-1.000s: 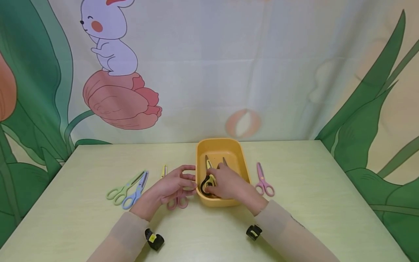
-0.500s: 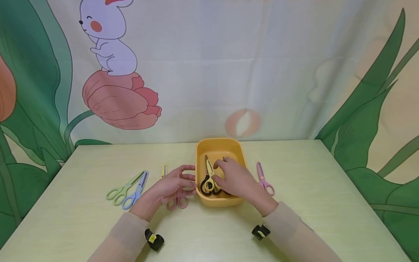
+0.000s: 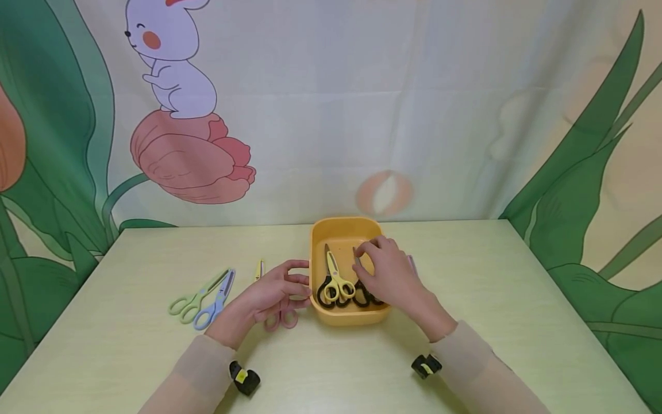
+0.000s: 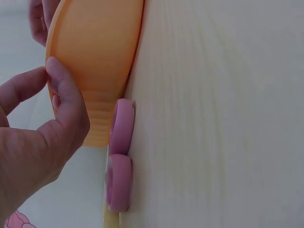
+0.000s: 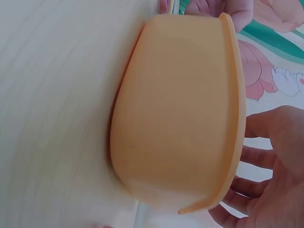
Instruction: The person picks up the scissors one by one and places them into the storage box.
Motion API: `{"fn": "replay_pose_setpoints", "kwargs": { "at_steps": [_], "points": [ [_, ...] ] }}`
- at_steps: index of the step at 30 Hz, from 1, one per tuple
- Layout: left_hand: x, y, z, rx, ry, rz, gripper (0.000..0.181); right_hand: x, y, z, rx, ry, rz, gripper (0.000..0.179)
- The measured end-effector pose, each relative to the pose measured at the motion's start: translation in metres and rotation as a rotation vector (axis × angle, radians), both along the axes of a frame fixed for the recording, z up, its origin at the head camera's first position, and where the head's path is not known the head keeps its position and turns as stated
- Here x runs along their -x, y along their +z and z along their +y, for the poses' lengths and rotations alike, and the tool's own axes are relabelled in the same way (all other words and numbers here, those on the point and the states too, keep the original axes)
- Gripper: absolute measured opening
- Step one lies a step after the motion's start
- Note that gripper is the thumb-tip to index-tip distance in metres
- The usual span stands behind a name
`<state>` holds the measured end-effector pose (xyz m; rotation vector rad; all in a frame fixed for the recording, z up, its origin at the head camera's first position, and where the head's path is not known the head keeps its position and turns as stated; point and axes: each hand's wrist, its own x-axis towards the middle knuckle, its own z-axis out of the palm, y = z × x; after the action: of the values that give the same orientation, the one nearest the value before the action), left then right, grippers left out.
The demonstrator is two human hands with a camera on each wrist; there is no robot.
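A yellow tray (image 3: 351,317) stands at the table's middle. Inside, yellow-handled scissors (image 3: 333,270) overlap a black-handled pair (image 3: 320,296), and another black-handled pair (image 3: 362,298) lies to their right. My left hand (image 3: 276,290) is at the tray's left side, relaxed fingertips touching its rim, as the left wrist view also shows. Over the tray's right side hovers my right hand (image 3: 389,273), fingers bent loosely, index fingertip by the right black pair's blade. In the right wrist view the right hand's fingers (image 5: 259,156) are spread beside the rim, partly hidden by it.
Left of the tray lie green scissors (image 3: 193,300) and blue scissors (image 3: 214,303). Yellow-bladed scissors (image 3: 259,269) and pink handles (image 3: 288,318) show around my left hand, which partly covers them. Pink scissors (image 3: 412,264) lie right of the tray, mostly behind my right hand.
My right hand has come off the yellow scissors, leaving them in the tray, and moved right, uncovering the black handles and covering the pink scissors. My left hand has stayed at the rim.
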<state>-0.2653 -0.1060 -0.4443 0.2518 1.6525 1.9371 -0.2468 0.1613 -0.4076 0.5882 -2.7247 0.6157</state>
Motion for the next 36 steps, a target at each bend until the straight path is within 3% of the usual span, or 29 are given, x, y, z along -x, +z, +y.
{"fn": "replay_pose_setpoints", "kwargs": {
  "at_steps": [19,28,36],
  "points": [
    [0.000,0.000,-0.001,-0.006,-0.002,0.001,0.071,0.003,-0.008,0.046,0.056,-0.119,-0.043,0.035],
    [0.000,0.002,0.000,0.000,0.009,-0.004,0.071,0.000,-0.010,0.059,-0.043,-0.222,-0.217,0.046],
    [0.000,-0.001,0.000,-0.003,0.008,-0.005,0.071,-0.005,-0.015,0.064,-0.086,-0.217,-0.331,0.047]
  ]
}}
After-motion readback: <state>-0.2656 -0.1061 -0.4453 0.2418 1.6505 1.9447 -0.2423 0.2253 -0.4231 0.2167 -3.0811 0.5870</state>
